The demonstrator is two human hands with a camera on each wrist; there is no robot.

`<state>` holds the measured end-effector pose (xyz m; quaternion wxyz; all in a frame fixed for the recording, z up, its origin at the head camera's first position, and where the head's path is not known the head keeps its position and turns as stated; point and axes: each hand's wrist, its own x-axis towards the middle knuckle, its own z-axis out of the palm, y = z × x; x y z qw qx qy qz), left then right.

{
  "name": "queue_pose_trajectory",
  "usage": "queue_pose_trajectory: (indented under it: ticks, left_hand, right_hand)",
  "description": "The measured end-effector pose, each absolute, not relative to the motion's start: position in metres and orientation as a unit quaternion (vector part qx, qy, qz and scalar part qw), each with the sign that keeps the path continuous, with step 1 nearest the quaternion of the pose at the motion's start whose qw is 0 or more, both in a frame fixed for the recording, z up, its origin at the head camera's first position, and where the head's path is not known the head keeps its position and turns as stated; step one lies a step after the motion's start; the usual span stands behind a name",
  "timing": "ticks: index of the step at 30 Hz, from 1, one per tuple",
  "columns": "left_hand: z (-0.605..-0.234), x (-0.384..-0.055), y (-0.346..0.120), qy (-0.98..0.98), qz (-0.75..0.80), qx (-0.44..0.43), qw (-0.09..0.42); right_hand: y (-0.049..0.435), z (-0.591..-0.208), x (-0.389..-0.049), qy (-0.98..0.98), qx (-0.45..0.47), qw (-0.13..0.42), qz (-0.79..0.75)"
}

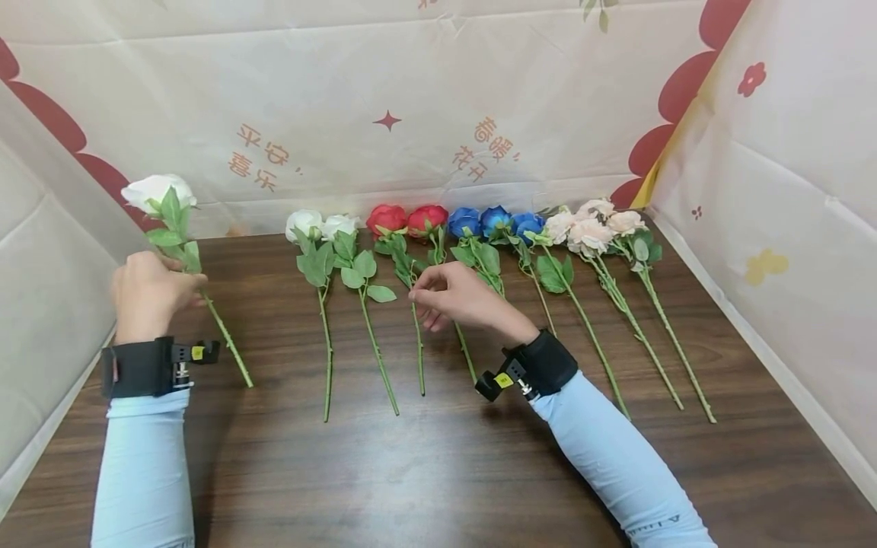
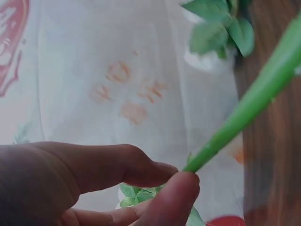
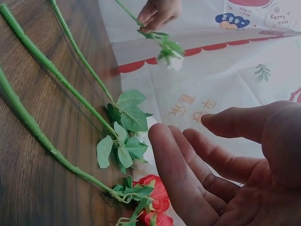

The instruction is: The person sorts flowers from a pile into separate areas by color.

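Note:
At the left, my left hand point(image 1: 151, 293) pinches the green stem point(image 2: 244, 115) of a white rose point(image 1: 160, 192) between thumb and fingers. The rose is raised off the table, its bloom tilted up and its stem slanting down to the right. My right hand point(image 1: 469, 297) hovers over the stems of two red roses point(image 1: 387, 219) near the middle. Its thumb point(image 3: 235, 123) stands apart from its loosely bent fingers point(image 3: 171, 162), and nothing is between them. Two more white roses point(image 1: 304, 224) lie left of the red ones.
Right of the red roses lie several blue roses point(image 1: 495, 221), then a bunch of pale pink flowers point(image 1: 591, 231), all with stems toward me on the brown wooden table point(image 1: 329, 487). A printed cloth wall point(image 1: 342, 99) closes the back, and white walls point(image 1: 788, 190) flank the sides.

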<state>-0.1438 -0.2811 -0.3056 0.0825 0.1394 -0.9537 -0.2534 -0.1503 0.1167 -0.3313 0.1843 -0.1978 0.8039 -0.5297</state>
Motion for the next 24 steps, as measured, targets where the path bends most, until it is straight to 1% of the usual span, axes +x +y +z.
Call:
queue_pose_trajectory:
  ticks: [6,10,13,17,24]
  left_hand:
    - [-0.300,-0.147,-0.249,-0.960,-0.257,0.069,0.085]
    - [-0.298,-0.148,-0.221,-0.954,-0.295,0.018,0.060]
    - [-0.297,-0.145,-0.198,-0.947,-0.319,-0.014,0.044]
    - [-0.299,-0.139,-0.171,-0.935,-0.349,-0.051,0.037]
    - [-0.310,-0.128,-0.127,-0.905,-0.413,-0.098,0.036]
  right_hand:
    - [0.118,-0.331,-0.150,0.803,-0.197,0.185,-0.531]
    - [0.117,-0.332,-0.150,0.804,-0.190,0.186,-0.532]
    - [0.114,-0.332,-0.149,0.806,-0.185,0.186,-0.530]
    - [0.111,-0.333,-0.147,0.806,-0.183,0.185,-0.532]
    - [0.103,-0.338,-0.144,0.790,-0.188,0.186,-0.553]
